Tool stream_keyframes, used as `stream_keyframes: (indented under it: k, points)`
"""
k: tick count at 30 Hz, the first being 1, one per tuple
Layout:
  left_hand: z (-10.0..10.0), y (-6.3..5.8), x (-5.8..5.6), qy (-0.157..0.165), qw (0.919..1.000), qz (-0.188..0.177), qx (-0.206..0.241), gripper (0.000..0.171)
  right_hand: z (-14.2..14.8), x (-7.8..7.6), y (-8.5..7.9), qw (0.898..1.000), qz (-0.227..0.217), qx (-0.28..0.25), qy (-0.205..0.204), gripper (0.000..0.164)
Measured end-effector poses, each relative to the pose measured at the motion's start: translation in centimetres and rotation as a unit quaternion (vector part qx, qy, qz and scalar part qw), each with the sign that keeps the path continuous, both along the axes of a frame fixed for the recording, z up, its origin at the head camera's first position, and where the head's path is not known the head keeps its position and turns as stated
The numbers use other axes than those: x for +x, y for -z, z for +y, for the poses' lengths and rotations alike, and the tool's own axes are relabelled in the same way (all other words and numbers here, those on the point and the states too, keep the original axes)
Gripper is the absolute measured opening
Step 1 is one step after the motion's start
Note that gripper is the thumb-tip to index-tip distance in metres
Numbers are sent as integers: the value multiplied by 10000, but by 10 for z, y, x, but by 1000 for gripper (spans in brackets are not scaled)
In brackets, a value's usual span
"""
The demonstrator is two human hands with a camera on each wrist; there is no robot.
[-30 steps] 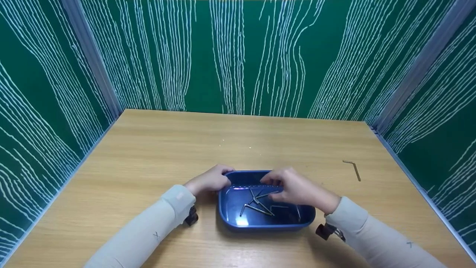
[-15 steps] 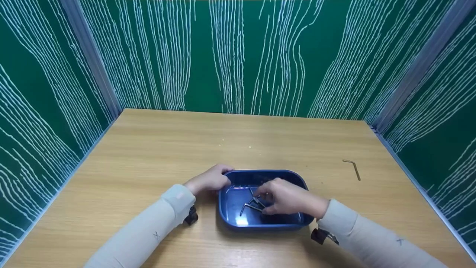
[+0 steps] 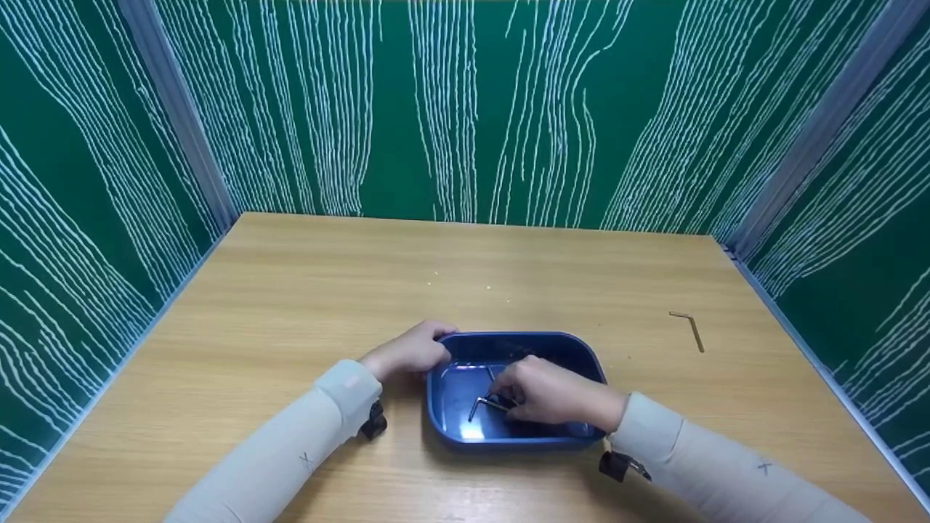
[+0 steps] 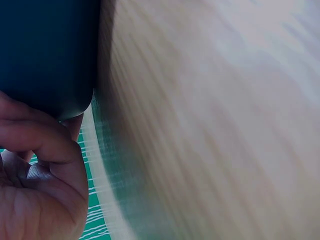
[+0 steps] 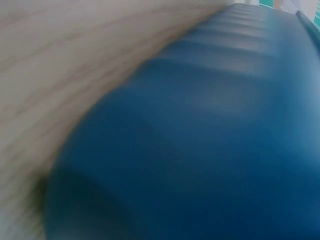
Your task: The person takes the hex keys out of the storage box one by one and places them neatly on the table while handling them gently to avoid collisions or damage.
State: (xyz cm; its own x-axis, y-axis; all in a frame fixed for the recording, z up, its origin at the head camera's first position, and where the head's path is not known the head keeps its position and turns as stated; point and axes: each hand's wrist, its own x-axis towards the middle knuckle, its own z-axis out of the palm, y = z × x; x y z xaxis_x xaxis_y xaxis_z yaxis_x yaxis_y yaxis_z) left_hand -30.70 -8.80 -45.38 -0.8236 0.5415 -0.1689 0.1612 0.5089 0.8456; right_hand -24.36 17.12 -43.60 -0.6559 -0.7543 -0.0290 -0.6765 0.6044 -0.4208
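A blue plastic bin, rectangular with rounded corners (image 3: 508,441), sits on a pale wood-grain table (image 3: 327,290), well forward of the table's far edge and about midway between its left and right edges. A person's left hand (image 3: 415,351) grips the bin's far left corner, thumb and fingers bent about the rim; the left wrist view shows its curled fingers against the blue plastic.

The right hand (image 3: 548,392) reaches over the bin's right side, its fingers bent downward near the bin's middle. Whether they pinch anything cannot be told, because the hand covers its fingertips.

Thin metal L-shaped rods lie inside the bin, partly hidden by that hand. One bent metal rod (image 3: 475,410) shows its corner and short leg left of the fingers, while its long leg runs toward the hand. A single bronze-toned L-shaped rod (image 3: 696,334) lies alone on the table, well apart from the bin, toward the right edge.

Tiny pale specks (image 3: 488,288) dot the table beyond the bin. Both arms wear pale grey sleeves (image 3: 269,450). Green walls with wavy white lines (image 3: 392,109) rise beyond the table's far, left and right edges.
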Motion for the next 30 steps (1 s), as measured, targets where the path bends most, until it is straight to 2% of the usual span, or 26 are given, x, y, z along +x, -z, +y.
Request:
stream_keyframes:
  k: [6, 10, 15, 23, 30]
  points:
    - [1, -1, 0, -17, 9999, 149, 35, 39, -5, 0, 2, 9998, 158, -3, -117, 18]
    - [2, 0, 1, -27, 9997, 230, 26, 41, -10, 0, 3, 9998, 13, 7, -174, 13]
    - [3, 0, 1, -55, 9997, 234, -17, 38, -13, 0, 2, 9993, -277, 186, -144, 17]
    - [3, 0, 0, -38, 9998, 191, -6, 36, -14, 2, 0, 9994, -60, 249, -245, 22]
    - [2, 1, 0, -59, 9999, 125, 20, 38, -14, 2, 1, 9990, -216, 366, -111, 26]
